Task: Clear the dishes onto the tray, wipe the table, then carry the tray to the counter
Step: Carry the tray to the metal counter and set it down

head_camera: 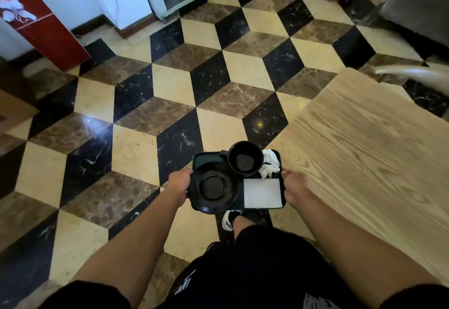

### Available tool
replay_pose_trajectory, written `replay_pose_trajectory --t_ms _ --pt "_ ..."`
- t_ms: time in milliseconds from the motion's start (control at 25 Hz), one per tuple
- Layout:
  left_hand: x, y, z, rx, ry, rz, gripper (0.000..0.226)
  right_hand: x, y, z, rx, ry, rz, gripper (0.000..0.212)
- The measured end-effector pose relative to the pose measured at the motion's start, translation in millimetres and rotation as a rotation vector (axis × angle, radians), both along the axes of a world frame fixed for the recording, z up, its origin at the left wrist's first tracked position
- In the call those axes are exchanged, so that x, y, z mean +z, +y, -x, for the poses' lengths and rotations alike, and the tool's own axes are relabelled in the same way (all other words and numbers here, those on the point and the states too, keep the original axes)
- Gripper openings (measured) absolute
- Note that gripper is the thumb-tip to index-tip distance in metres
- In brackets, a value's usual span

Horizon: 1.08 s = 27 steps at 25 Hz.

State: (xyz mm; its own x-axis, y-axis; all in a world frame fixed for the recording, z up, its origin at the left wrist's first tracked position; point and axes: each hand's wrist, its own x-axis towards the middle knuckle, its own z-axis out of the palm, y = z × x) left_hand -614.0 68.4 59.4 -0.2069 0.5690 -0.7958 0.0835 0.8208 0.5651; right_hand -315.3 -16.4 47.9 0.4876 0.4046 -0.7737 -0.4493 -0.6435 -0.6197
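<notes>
Dishes are all loaded and the desk [359,138] looks bare, so only the carry is left. Both hands, left [179,182] and right [295,187], grip the tray [206,156] over the floor, bowl [213,187] and cup [245,158] on it

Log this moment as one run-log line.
stage: carrying | left hand: grips tray | right hand: grips tray | load: saucer, cup, napkin
</notes>
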Motion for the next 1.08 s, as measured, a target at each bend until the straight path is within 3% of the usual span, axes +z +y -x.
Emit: replay_pose_trajectory --t_ms 520,840,1080 --pt "4 181 -20 0.045 0.061 0.009 0.021 0 189 -19 -0.063 0.072 -0.001 0.024" --pt "11 302 -54 -0.060 0.060 -0.014 0.012 9 279 -44 -0.142 0.061 0.012 0.024" --pt "1 385 -80 -0.182 0.067 -0.023 0.018 8 330 -59 -0.228 0.100 0.036 0.033"
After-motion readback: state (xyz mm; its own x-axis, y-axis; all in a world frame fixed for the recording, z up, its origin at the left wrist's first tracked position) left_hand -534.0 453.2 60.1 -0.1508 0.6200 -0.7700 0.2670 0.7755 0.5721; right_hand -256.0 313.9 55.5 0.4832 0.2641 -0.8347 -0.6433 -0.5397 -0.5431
